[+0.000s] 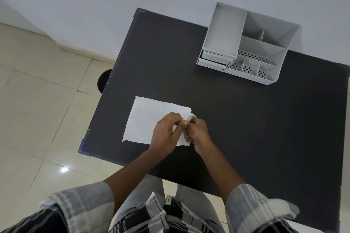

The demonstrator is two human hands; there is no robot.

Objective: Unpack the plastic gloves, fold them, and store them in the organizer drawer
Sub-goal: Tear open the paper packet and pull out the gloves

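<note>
A flat white pack of plastic gloves [144,119] lies on the black table [246,119], near its front left. Both of my hands meet at the pack's right edge. My left hand [166,132] pinches the white plastic near the top right corner, and my right hand [196,131] grips the same edge just beside it. A small bit of crumpled plastic sticks up between my fingertips. The white organizer [248,43] stands at the table's back right, and its small drawer [214,59] at the lower left looks slightly pulled out.
The organizer has several open compartments, some with perforated bottoms. A dark round object [103,81] sits on the tiled floor beside the table's left edge. A white wall runs behind the table.
</note>
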